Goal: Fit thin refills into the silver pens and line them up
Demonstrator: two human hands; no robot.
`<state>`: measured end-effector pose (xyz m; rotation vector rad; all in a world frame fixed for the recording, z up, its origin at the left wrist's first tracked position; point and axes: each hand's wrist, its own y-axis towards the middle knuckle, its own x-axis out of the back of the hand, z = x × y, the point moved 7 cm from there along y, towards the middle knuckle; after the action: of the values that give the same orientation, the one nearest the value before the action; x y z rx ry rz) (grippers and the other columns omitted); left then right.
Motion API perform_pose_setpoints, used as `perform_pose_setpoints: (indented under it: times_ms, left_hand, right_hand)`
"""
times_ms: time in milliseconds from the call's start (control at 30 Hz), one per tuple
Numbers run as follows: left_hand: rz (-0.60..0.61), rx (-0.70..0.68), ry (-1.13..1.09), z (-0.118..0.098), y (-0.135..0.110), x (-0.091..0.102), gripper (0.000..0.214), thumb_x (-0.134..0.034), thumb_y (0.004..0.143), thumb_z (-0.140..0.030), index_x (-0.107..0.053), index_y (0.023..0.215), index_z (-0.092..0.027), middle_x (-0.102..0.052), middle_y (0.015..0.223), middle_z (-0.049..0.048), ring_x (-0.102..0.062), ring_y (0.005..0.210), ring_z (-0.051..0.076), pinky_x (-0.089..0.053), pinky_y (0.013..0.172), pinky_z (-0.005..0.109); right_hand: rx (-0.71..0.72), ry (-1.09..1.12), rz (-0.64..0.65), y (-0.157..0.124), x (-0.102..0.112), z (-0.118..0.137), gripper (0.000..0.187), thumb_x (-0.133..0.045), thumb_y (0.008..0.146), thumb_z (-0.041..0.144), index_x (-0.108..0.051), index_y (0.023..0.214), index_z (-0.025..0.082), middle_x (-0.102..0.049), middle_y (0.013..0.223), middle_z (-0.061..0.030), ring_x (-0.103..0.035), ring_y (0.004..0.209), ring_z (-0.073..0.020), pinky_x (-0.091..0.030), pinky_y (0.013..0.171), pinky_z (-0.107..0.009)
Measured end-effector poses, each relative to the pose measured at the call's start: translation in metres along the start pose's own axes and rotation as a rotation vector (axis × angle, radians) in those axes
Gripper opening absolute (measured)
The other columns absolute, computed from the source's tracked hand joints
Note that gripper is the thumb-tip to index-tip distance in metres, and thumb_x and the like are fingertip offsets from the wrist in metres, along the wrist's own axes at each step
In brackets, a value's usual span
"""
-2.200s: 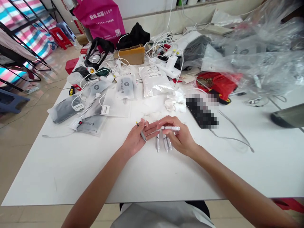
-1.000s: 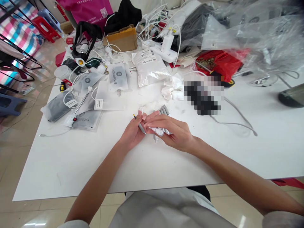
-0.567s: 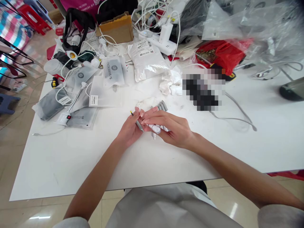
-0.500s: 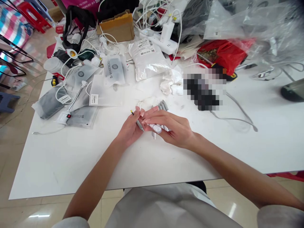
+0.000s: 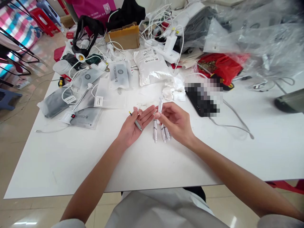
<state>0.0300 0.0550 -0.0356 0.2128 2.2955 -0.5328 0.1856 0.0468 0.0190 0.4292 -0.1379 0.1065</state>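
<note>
My left hand [image 5: 133, 126] lies palm up on the white table [image 5: 71, 158], fingers stretched, with a thin grey pen refill [image 5: 136, 121] with a yellow tip resting across the palm under the thumb. My right hand [image 5: 176, 122] pinches a clear-white pen barrel [image 5: 160, 105] upright between thumb and fingers, close to the left fingertips. Below it, a few white pens [image 5: 159, 133] lie side by side on the table, partly hidden by the right hand.
Behind the hands lie crumpled white tissue [image 5: 174, 90], a blurred dark object [image 5: 203, 96], grey pouches [image 5: 118, 74], a white bag [image 5: 152, 66], a cardboard box [image 5: 125, 36], tangled white cables [image 5: 161, 22], a red bag [image 5: 220, 65] and clear plastic sheeting [image 5: 261, 44].
My right hand has lifted off the pens and turned the white barrel from lying flat to standing upright. My left hand has opened its fingers a little; the refill stays in it.
</note>
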Motion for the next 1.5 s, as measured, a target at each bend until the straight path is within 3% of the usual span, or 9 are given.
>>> perform_pose_setpoints:
  times_ms: [100, 233, 333, 433, 567, 833, 1133, 1333, 1500]
  left_hand:
    - [-0.039, -0.065, 0.0, -0.006, 0.001, 0.002, 0.037, -0.071, 0.096, -0.048, -0.06, 0.076, -0.019, -0.075, 0.129, 0.0118, -0.066, 0.132, 0.024, -0.052, 0.112, 0.037]
    - [-0.015, -0.09, 0.039, -0.008, -0.001, 0.0, 0.037, -0.071, 0.096, -0.048, -0.061, 0.077, -0.018, -0.073, 0.135, 0.0116, -0.063, 0.136, 0.024, -0.051, 0.111, 0.034]
    - [0.002, -0.035, 0.078, -0.002, -0.003, -0.001, 0.037, -0.073, 0.094, -0.05, -0.061, 0.077, -0.019, -0.075, 0.127, 0.0106, -0.068, 0.125, 0.025, -0.054, 0.102, 0.033]
    - [0.035, 0.023, 0.117, 0.006, -0.006, -0.004, 0.036, -0.072, 0.093, -0.052, -0.065, 0.082, -0.019, -0.078, 0.104, 0.0083, -0.074, 0.103, 0.022, -0.056, 0.09, 0.03]
    - [0.028, 0.062, 0.117, 0.012, -0.007, -0.005, 0.035, -0.072, 0.094, -0.051, -0.067, 0.083, -0.018, -0.068, 0.076, 0.0004, -0.068, 0.075, 0.013, -0.054, 0.077, 0.024]
    - [0.05, 0.121, 0.17, 0.014, -0.008, -0.007, 0.038, -0.071, 0.092, -0.057, -0.066, 0.087, -0.02, -0.072, 0.081, 0.0028, -0.07, 0.081, 0.018, -0.052, 0.077, 0.028]
    - [0.064, 0.12, 0.236, 0.018, -0.006, -0.005, 0.038, -0.063, 0.098, -0.057, -0.065, 0.087, -0.02, -0.062, 0.073, -0.0005, -0.063, 0.067, 0.013, -0.051, 0.064, 0.026]
    - [0.045, 0.122, 0.265, 0.019, -0.005, -0.003, 0.038, -0.063, 0.098, -0.056, -0.064, 0.086, -0.02, -0.066, 0.081, 0.001, -0.063, 0.068, 0.013, -0.053, 0.067, 0.026]
    - [0.032, 0.123, 0.261, 0.017, -0.006, -0.003, 0.039, -0.064, 0.097, -0.058, -0.065, 0.086, -0.02, -0.063, 0.074, -0.0001, -0.062, 0.066, 0.013, -0.051, 0.065, 0.026]
  right_hand:
    - [-0.024, -0.066, 0.024, 0.007, 0.004, -0.006, 0.025, -0.066, 0.102, 0.044, -0.074, 0.109, 0.023, -0.069, 0.084, -0.0016, -0.063, 0.074, -0.0145, -0.053, 0.063, -0.028]
    - [0.137, -0.212, 0.129, 0.008, -0.003, 0.003, 0.019, -0.069, 0.1, 0.038, -0.078, 0.107, 0.023, -0.07, 0.081, -0.0017, -0.058, 0.068, -0.0138, -0.05, 0.062, -0.029]
    - [0.275, -0.227, 0.121, 0.002, -0.008, 0.015, 0.014, -0.071, 0.098, 0.03, -0.076, 0.109, 0.024, -0.074, 0.084, -0.0027, -0.061, 0.068, -0.0148, -0.053, 0.062, -0.031]
    - [0.39, -0.224, 0.113, -0.006, -0.014, 0.022, 0.017, -0.068, 0.098, 0.021, -0.073, 0.113, 0.025, -0.077, 0.101, -0.0064, -0.069, 0.082, -0.0181, -0.06, 0.069, -0.034]
    - [0.464, -0.251, 0.128, -0.012, -0.016, 0.025, 0.02, -0.066, 0.099, 0.018, -0.071, 0.116, 0.026, -0.074, 0.106, -0.0073, -0.072, 0.093, -0.0206, -0.064, 0.079, -0.037]
    - [0.596, -0.369, 0.189, -0.017, -0.019, 0.039, 0.014, -0.062, 0.099, 0.015, -0.065, 0.109, 0.025, -0.07, 0.1, -0.0079, -0.07, 0.09, -0.0209, -0.063, 0.073, -0.036]
    - [0.602, -0.474, 0.171, -0.016, -0.017, 0.043, 0.008, -0.059, 0.102, 0.015, -0.059, 0.103, 0.022, -0.068, 0.098, -0.0072, -0.069, 0.087, -0.018, -0.06, 0.071, -0.033]
    - [0.617, -0.484, 0.177, -0.016, -0.017, 0.041, 0.007, -0.058, 0.103, 0.016, -0.059, 0.103, 0.022, -0.068, 0.099, -0.0071, -0.067, 0.085, -0.0169, -0.059, 0.072, -0.032]
    - [0.566, -0.456, 0.218, -0.016, -0.019, 0.036, 0.009, -0.059, 0.102, 0.016, -0.061, 0.107, 0.023, -0.068, 0.104, -0.0079, -0.069, 0.091, -0.0189, -0.06, 0.076, -0.034]
